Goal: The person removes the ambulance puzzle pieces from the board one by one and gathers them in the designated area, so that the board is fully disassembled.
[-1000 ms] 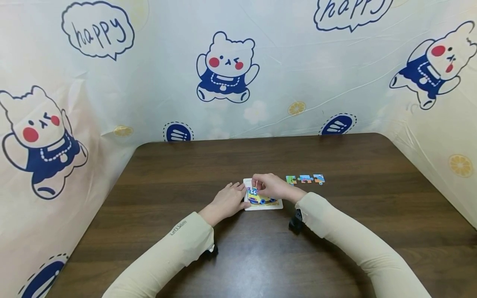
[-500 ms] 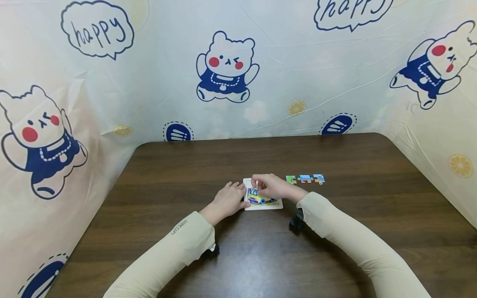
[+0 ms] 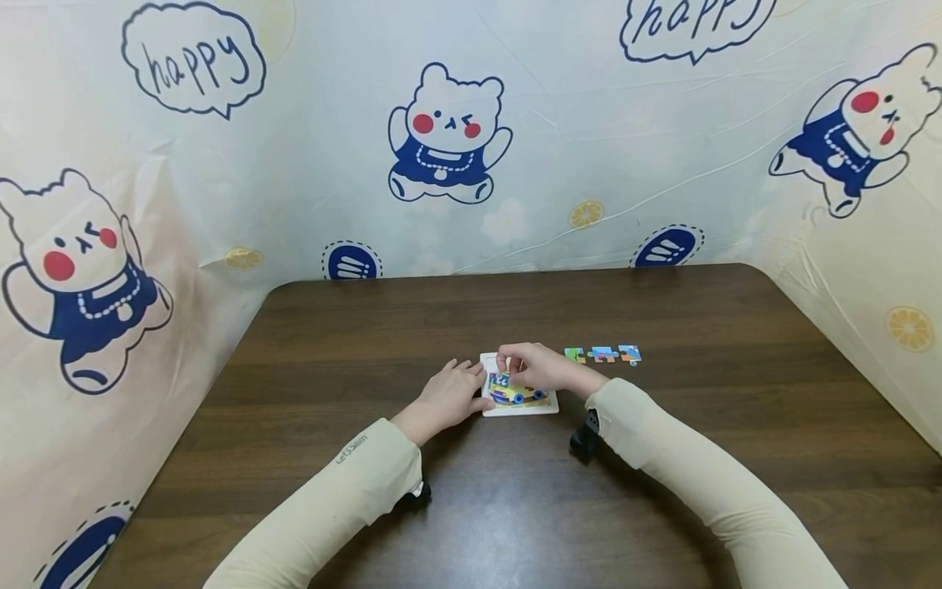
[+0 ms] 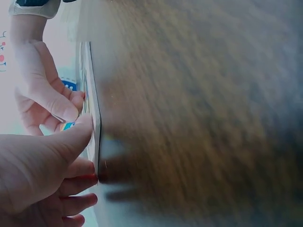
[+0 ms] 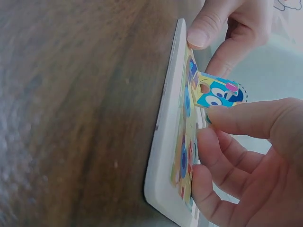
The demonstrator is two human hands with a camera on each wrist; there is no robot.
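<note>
A white-framed jigsaw puzzle board with a yellow vehicle picture lies on the table. My right hand is over its upper part, pinching a puzzle piece between thumb and fingers. Blue with big white eyes, the piece stands tilted up from the picture in the right wrist view. Its other fingertips rest low at the board's surface. Along the board's left edge lies my left hand, its fingers extended and its thumb on the frame. From above, the right hand hides the upper right of the picture.
Several loose puzzle pieces lie in a row right of the board, behind the right wrist. The brown wooden table ends at a curtain printed with cartoon bears.
Hardly anything differs: the right hand stays over the board with only a slight shift of the wrist. The left hand keeps its place on the board's edge.
</note>
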